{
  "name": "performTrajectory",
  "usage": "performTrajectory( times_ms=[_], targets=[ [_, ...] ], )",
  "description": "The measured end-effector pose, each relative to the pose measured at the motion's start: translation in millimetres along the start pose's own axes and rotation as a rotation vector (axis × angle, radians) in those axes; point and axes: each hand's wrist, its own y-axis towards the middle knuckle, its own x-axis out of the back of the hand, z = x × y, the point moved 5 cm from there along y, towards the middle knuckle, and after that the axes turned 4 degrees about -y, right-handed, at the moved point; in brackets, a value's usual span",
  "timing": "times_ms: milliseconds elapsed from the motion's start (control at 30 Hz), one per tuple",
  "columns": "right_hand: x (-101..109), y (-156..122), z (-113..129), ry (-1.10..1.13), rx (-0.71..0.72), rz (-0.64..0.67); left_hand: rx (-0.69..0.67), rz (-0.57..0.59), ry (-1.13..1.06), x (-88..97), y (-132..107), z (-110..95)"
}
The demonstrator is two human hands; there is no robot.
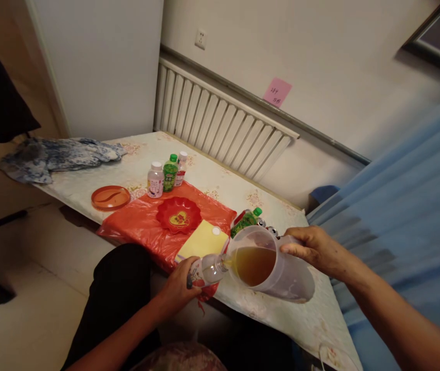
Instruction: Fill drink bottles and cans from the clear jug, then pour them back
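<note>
My left hand (181, 286) is wrapped round a clear plastic bottle (207, 270) with a printed label, tilted with its uncapped mouth to the right. My right hand (312, 249) grips the handle of a translucent plastic pitcher (291, 282). Brownish-yellow liquid (256, 265) lies inside the pitcher, which leans left so that its spout meets the bottle's mouth. Some yellow liquid shows at the spout. Behind the bottle is a yellow pad (200, 242) with a white cap (216, 231) on it.
A red scalloped dish (179, 214) sits on red plastic sheeting (135, 222), near a round orange lid (111, 198). Several capped bottles, one green (170, 174), stand behind. Past the pitcher lie cans and a green bottle (245, 220). A blue curtain (409, 216) hangs at right.
</note>
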Motion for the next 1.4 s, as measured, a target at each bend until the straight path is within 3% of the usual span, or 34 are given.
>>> performTrajectory(
  times_ms=[733,1400],
  targets=[
    [-2,1,0,-0.010,0.011,0.035,0.003,-0.009,-0.007,2.9,-2,-5],
    [-1,6,0,-0.023,0.046,0.050,-0.005,0.010,0.002,-3.6,0,6]
  ],
)
